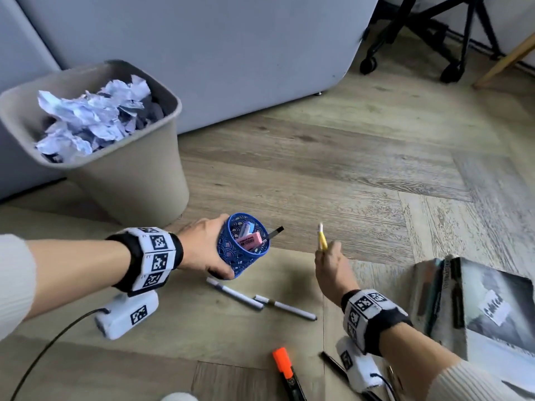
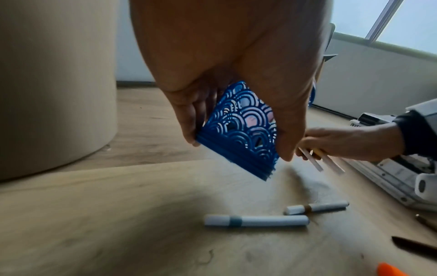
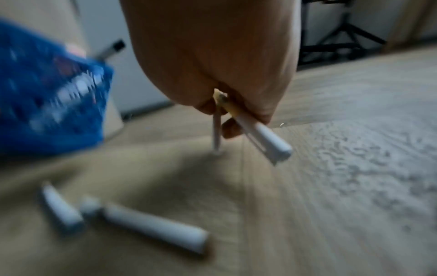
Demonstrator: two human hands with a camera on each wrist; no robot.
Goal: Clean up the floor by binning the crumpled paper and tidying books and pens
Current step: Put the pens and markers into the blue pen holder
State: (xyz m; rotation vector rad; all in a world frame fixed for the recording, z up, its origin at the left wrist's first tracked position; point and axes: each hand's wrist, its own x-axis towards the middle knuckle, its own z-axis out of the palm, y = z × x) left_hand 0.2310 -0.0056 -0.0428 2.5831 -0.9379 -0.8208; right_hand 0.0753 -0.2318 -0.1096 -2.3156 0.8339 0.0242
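My left hand (image 1: 207,250) grips a blue lattice pen cup (image 1: 243,246), tilted toward the right and lifted off the floor; it holds a pink eraser (image 1: 249,241) and a dark pen. In the left wrist view the cup (image 2: 238,128) hangs between thumb and fingers. My right hand (image 1: 330,263) pinches two pens (image 1: 322,240), white and yellow, a short way right of the cup; they show as pens (image 3: 257,134) in the right wrist view. Two white pens (image 1: 234,293) (image 1: 285,307) lie on the floor below the cup. An orange marker (image 1: 285,369) lies nearer me.
A beige bin (image 1: 130,175) full of crumpled paper (image 1: 92,114) stands at the left against a grey cabinet. A stack of books (image 1: 474,305) sits at the right. A dark pen (image 1: 333,361) lies by my right wrist. Chair legs stand at the back right.
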